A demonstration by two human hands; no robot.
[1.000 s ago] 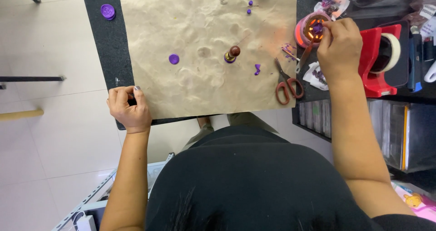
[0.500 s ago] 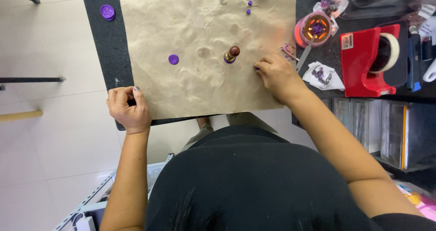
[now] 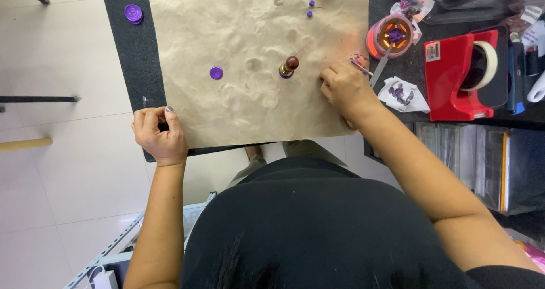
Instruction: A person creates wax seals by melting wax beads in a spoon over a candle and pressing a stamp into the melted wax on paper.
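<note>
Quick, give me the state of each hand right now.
Left hand: curled shut, gripping the edge of the brown paper.
Right hand: closed, resting on the paper; whether it holds anything cannot be told.

Right hand (image 3: 344, 89) off the scissors.

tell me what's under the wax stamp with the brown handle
A purple wax blob shows around the base of the stamp, resting on the tan paper. The stamp's head covers its middle, so any imprint stays hidden.

Crinkled matt brown paper (image 3: 238, 45) (kraft-like) on a rough black mat (image 3: 128, 56); glossy red plastic dispenser (image 3: 454, 79).
</note>
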